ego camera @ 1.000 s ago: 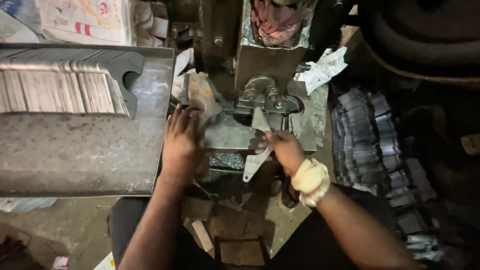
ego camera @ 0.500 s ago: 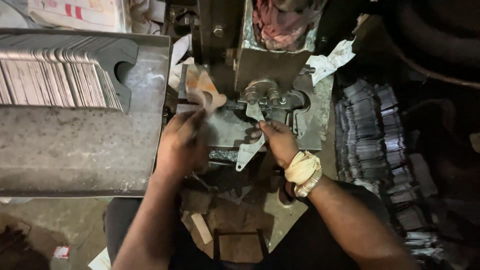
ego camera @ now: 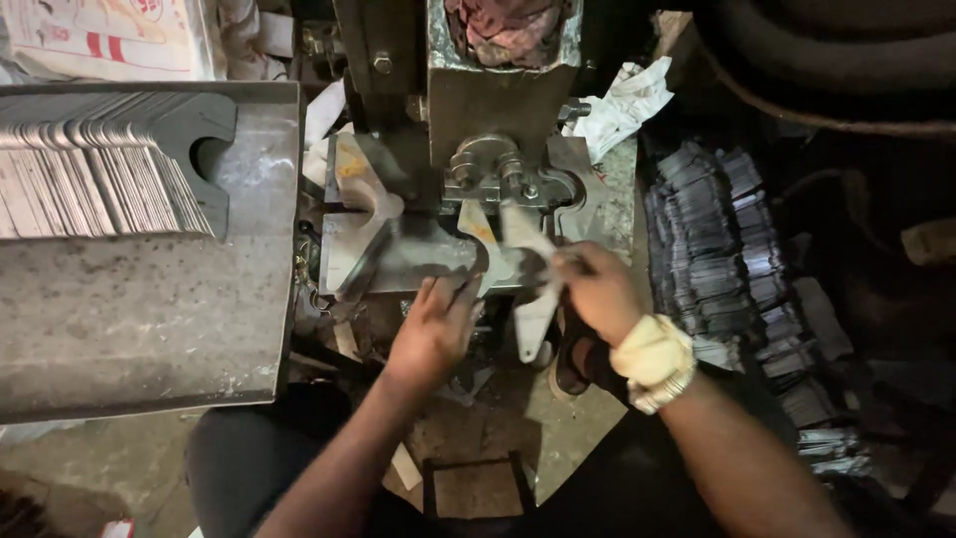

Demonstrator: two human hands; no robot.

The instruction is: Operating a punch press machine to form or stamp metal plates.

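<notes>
My left hand (ego camera: 433,334) rests against the front edge of the press bed (ego camera: 398,261), fingers touching a flat metal blank (ego camera: 478,261) lying under the press head (ego camera: 488,110). My right hand (ego camera: 596,289), with a cloth wrap (ego camera: 652,357) on its wrist, grips a thin shaped metal piece (ego camera: 533,299) that hangs down from the die area. A further blank (ego camera: 357,189) lies at the left of the die.
A grey metal shelf (ego camera: 139,319) at left carries a row of stacked cut metal blanks (ego camera: 95,184). A heap of dark stamped pieces (ego camera: 727,249) lies at right. A white rag (ego camera: 622,105) sits beside the press. Scrap litters the floor (ego camera: 478,438).
My left hand has slid right and lower, off the left blank to the bed's front edge. My right hand has moved right, holding the metal piece further from the die.
</notes>
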